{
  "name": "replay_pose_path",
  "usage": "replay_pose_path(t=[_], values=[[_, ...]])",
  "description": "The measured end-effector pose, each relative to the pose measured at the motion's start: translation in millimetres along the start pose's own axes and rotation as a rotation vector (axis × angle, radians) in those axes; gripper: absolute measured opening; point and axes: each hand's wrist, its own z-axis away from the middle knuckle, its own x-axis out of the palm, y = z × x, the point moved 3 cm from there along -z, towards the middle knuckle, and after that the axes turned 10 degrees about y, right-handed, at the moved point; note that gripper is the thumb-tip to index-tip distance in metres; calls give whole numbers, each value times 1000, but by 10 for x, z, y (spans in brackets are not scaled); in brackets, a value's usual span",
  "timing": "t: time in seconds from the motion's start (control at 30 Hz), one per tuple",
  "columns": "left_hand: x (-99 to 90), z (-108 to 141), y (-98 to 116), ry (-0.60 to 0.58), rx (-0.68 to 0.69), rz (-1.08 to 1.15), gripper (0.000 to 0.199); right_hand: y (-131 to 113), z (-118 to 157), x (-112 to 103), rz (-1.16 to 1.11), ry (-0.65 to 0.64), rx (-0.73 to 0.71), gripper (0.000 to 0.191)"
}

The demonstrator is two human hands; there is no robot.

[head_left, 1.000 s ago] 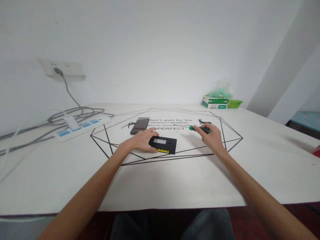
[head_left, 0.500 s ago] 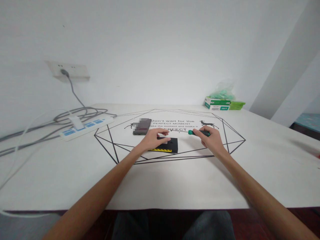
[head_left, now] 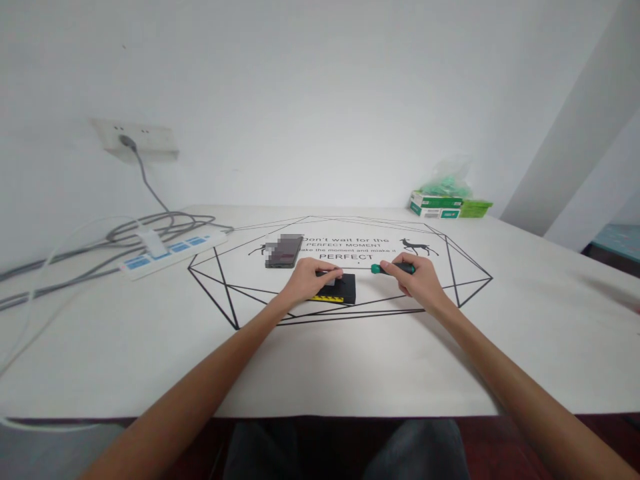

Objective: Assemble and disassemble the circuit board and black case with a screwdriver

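A screwdriver (head_left: pixel 395 268) with a green and black handle is gripped in my right hand (head_left: pixel 419 277), its thin shaft pointing left. At the far end of that shaft, the thumb and forefinger of my left hand (head_left: pixel 311 279) pinch together on the tip. Whether a small bit or screw is also between those fingers is too small to tell. Just beneath my left hand lies a black flat case (head_left: pixel 346 291) with a yellow strip along its front edge; the hand covers its left part.
Behind my left hand lies a dark phone (head_left: pixel 287 253), partly blurred out. A white power strip (head_left: pixel 173 257) and tangled grey cables (head_left: pixel 145 230) occupy the table's left side. Green and white boxes (head_left: pixel 435 205) with a plastic bag (head_left: pixel 447 180) stand at the back right.
My left thumb and forefinger have closed together at the shaft's tip; they were apart before. The screwdriver has shifted slightly left and down with my right hand.
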Motion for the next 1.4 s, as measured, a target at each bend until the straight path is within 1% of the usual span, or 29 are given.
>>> replay_pose_path(t=[0.43, 0.6, 0.77, 1.0, 1.4], values=[[-14, -5, -10, -11, 26, -48, 21, -14, -9, -29, 88, 5, -74, 49], [-25, 6, 39, 10, 14, -76, 24, -36, -9, -41, 112, 27, -87, 48], [-27, 14, 80, -11, 1, -60, 23, -24, -8, -46, 127, 33, -91, 47], [-24, -12, 13, -24, 36, -70, 18, -37, -4, -52, 138, 46, -117, 47], [-29, -10, 11, -27, 5, -54, 18, -4, -9, -51, 146, 27, -149, 47]])
